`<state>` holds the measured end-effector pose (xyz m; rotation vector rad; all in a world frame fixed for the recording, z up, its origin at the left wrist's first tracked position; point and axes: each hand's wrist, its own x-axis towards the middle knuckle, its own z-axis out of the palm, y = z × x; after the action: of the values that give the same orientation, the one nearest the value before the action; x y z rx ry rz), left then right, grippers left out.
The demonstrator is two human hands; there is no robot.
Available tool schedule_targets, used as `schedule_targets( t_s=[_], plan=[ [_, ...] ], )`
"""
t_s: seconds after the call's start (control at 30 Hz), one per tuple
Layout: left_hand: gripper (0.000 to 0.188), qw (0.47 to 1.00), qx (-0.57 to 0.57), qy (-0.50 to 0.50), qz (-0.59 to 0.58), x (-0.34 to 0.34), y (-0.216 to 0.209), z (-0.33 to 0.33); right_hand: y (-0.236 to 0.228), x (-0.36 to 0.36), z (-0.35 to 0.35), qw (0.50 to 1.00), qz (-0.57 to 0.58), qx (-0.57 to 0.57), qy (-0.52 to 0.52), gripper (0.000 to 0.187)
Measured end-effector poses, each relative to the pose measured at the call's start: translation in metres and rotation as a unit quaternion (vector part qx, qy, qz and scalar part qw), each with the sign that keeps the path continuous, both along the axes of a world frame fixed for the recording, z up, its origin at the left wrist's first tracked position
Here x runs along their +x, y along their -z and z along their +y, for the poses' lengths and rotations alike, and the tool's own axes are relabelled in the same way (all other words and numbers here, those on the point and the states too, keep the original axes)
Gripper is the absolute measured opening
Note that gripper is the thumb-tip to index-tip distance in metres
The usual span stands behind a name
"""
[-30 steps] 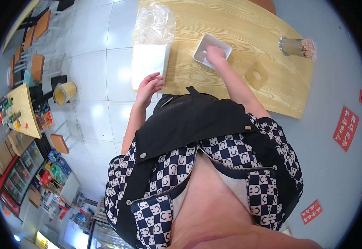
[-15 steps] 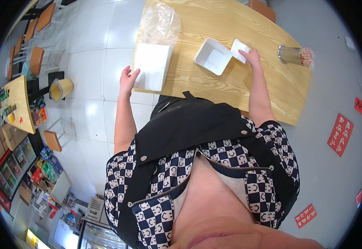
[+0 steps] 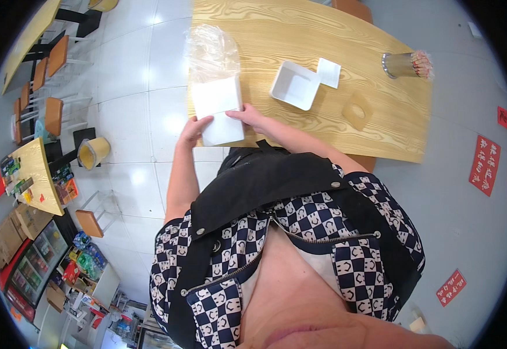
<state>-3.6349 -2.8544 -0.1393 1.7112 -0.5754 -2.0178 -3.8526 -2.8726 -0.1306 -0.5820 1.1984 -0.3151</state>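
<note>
- Both hands on the napkin stack [image 3: 218,109] at the near left corner of the table [image 3: 300,35].
- Left hand [image 3: 194,129] clasping the stack's near left edge, fingers curled round the side.
- Right hand [image 3: 252,118] pressed to the near right edge, fingers wrapped on it; grip firm on both sides by the look of it.
- Stack partly inside a clear bag [image 3: 211,51], open end toward the body, near end jutting a little past the table edge.
- Step in hand, judging by the grip: drawing the stack, or a portion of it, out of the bag.
- White tray [image 3: 295,86] lying empty, well right of the stack; a single napkin [image 3: 328,72] touching its far right corner.
- Wooden holder [image 3: 357,111] further right, flat on the table; cup of chopsticks [image 3: 404,63] near the far right end, tipped on its side or merely bent by the lens, cannot tell.
- Next move calls for: a pinch at a thin layer rather than the whole block, bag kept from dragging along, stack kept from sliding off the edge.
- Risk: loose sheets fanning out or dropping to the floor [image 3: 131,87] below.
</note>
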Motion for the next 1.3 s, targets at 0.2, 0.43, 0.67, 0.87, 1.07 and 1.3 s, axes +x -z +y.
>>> schedule_targets(
  t_s=[0.2, 0.43, 0.67, 0.87, 1.07, 1.3],
  plan=[
    [0.057, 0.991, -0.096, -0.066, 0.069, -0.013, -0.022, 0.012, -0.009, -0.005, 0.003, 0.996, -0.084, 0.017, 0.028, 0.057],
    [0.062, 0.978, -0.033, -0.121, 0.169, -0.016, -0.028, 0.025, -0.024, -0.004, -0.002, 0.980, -0.169, -0.087, 0.059, 0.056],
    [0.046, 0.969, -0.052, -0.171, 0.168, -0.026, -0.046, 0.016, -0.016, 0.003, 0.001, 0.984, -0.118, -0.030, 0.130, 0.048],
    [0.042, 0.960, -0.099, -0.178, 0.193, -0.043, -0.019, 0.023, 0.022, -0.020, -0.003, 0.993, 0.031, -0.094, 0.063, 0.044],
    [0.041, 0.972, -0.085, -0.184, 0.121, -0.035, 0.001, 0.005, 0.011, -0.018, -0.006, 0.983, -0.134, -0.058, 0.108, 0.039],
    [0.047, 0.970, -0.158, -0.097, -0.159, -0.042, 0.025, 0.015, 0.016, -0.017, -0.004, 0.989, -0.007, -0.104, 0.107, 0.039]
  ],
)
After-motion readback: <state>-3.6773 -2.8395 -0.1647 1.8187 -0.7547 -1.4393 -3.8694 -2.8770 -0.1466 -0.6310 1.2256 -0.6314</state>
